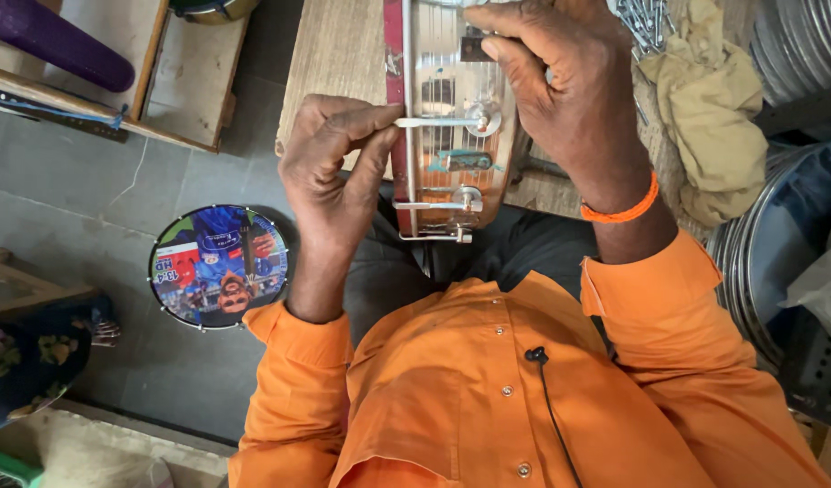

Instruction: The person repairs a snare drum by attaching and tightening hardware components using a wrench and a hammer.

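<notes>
Centrally, shiny metal drum shell (452,117) standing on edge, top resting on wooden table (330,54), bottom against lap. Left hand (339,167) pinching thin tension rod (434,122) on shell's side, thumb and fingers closed on its end. Right hand (569,90) clamped over shell from 1 o'clock, fingers curled around rim. Orange wristband (623,212) at 3 o'clock. Small printed drum (219,265) on grey floor (72,190) at 9 o'clock. Crumpled beige cloth (714,117) on table at 2 o'clock.
</notes>
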